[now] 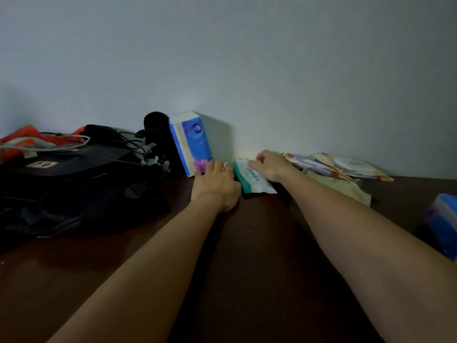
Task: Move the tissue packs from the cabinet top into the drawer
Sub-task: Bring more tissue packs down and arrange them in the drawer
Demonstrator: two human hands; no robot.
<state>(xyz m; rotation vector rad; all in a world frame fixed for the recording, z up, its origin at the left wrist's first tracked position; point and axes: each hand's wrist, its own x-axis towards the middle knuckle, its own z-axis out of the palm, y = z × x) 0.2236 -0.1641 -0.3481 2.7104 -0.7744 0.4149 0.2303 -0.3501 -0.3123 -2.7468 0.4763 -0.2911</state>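
A blue and white tissue pack (191, 142) stands tilted against the wall on the dark brown cabinet top (259, 243). My left hand (216, 185) touches its lower edge, fingers curled at its base. A flat green and white pack (253, 180) lies next to it, and my right hand (270, 165) rests on top of it with fingers spread. More flat packs (341, 164) lie in a pile to the right, with a cream pack (346, 189) in front. Another blue pack (442, 224) sits at the right edge. No drawer is in view.
A black bag (74, 184) with cables and a black microphone (155, 125) fills the left side of the cabinet top. An orange strap (22, 142) lies behind it. A plain grey wall (247, 58) stands behind everything.
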